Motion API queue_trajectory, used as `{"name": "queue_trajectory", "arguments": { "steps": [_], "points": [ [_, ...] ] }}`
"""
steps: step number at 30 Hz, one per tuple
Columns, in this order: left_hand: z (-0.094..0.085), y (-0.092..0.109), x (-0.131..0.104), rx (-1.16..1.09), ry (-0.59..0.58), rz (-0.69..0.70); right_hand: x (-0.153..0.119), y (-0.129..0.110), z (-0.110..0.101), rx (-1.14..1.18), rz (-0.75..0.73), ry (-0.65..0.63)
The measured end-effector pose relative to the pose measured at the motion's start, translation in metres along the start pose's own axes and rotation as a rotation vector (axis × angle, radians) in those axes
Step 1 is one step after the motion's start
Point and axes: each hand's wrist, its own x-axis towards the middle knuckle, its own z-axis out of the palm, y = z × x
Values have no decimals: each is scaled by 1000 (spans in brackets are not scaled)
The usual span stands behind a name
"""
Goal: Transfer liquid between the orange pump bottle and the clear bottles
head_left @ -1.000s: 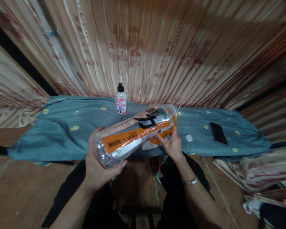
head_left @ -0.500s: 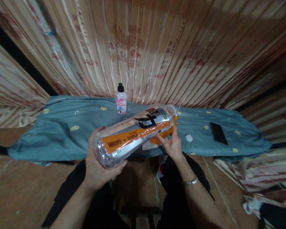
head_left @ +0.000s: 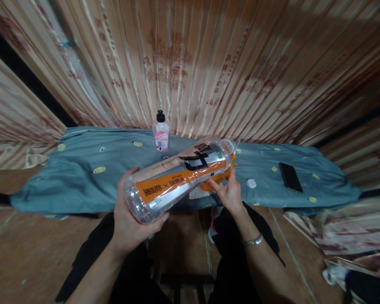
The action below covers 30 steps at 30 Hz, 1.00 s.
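Note:
A large clear plastic bottle (head_left: 177, 179) with an orange and silver label lies tilted across the middle of the view, its neck toward the upper right. My left hand (head_left: 131, 223) wraps round its base end, thumb along the near side. By the neck, my right hand (head_left: 229, 192) closes on a bright orange object (head_left: 215, 181) that the bottle partly covers, so its kind is unclear. A thin pale stick or straw (head_left: 237, 144) pokes up beside the bottle's neck. Under the orange object shows a white, crinkled-edged piece (head_left: 198, 194).
A small clear bottle (head_left: 161, 137) with a black cap and pink label stands at the back of the cloth-covered surface (head_left: 79, 169). To the right lie a dark phone (head_left: 290, 177) and a round white piece (head_left: 251, 183). A pleated curtain (head_left: 190, 63) hangs close behind.

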Motion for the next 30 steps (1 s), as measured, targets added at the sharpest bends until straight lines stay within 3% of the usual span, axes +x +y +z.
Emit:
{"name": "queue_trajectory", "arguments": {
  "steps": [16,26,30],
  "points": [
    [-1,-1,1,-25,-8,-1,0,-2,1,31,23,8],
    [-1,-7,-3,22,-14,-91,0,1,2,19,-4,11],
    [-1,-6,-2,48,-15,-42,0,2,3,14,-16,14]
  ]
}}
